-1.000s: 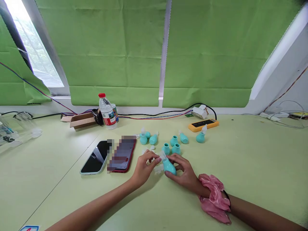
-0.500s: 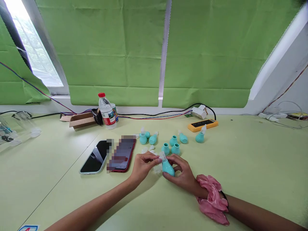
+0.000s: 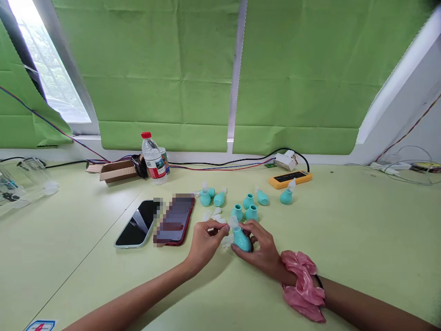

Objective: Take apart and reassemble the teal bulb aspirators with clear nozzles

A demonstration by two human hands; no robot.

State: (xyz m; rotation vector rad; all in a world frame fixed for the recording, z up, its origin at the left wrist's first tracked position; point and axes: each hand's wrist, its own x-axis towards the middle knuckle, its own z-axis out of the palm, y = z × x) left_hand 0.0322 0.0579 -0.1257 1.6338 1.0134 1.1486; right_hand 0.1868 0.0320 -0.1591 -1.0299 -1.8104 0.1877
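Right hand (image 3: 263, 248): grip closed round a teal bulb (image 3: 242, 241), mid-counter (image 3: 361, 230), clear tip (image 3: 234, 222) at its neck | Left hand (image 3: 205, 241): fingertips pinched beside that tip, hold could not be told | Done: five farther bulbs (image 3: 286, 197) wore tips | Bare: three open-necked bulbs (image 3: 251, 214) stood just beyond; loose clear pieces (image 3: 217, 211) lay by the left hand

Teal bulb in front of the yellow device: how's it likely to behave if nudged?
The teal bulb could rock or tip: its body is rounded and its nozzle leans to one side. Once over, it would probably roll on its curved sides. It's likely light and hollow, judging by the dark opening in a similar open bulb.
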